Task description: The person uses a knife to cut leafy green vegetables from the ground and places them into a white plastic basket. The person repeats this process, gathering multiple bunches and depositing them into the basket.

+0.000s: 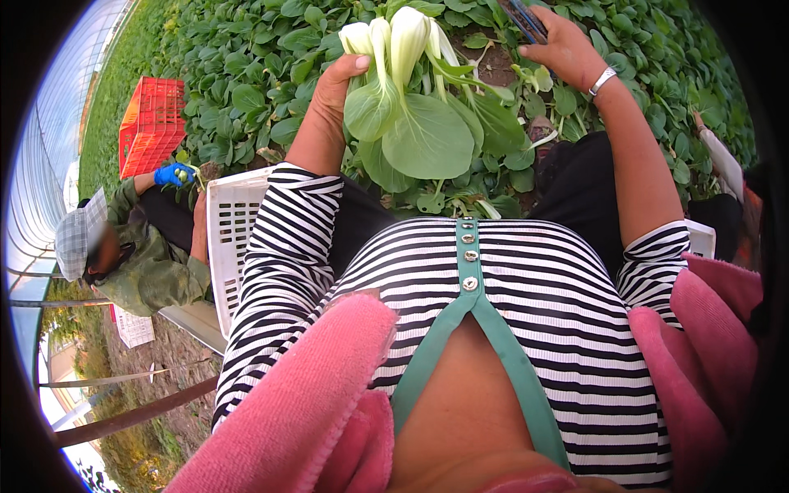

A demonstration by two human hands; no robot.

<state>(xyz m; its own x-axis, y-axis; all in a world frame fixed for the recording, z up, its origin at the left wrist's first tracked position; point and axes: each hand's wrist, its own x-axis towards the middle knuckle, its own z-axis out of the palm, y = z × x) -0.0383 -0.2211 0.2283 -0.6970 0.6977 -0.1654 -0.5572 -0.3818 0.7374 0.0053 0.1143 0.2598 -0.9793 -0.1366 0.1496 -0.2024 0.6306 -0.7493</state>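
In the head view my left hand [338, 83] grips a bunch of pak choi [425, 123], with the pale stem bases up and the broad green leaves hanging down. My right hand [564, 46], at the top right, is closed around a dark-handled tool [525, 21]; the tool's far end is cut off by the picture's edge, so its kind cannot be told. A patch of bare soil [493, 65] and cut leaves lie between the two hands. My fingers on the left are mostly hidden behind the stems.
Growing leafy plants [246, 68] spread ahead. A white plastic crate [234, 231] stands beside my left arm, red crates [153, 126] further off. At left a co-worker [154, 265] with a blue glove [174, 174] holds a rooted plant; another person's arm [721, 157] shows at far right.
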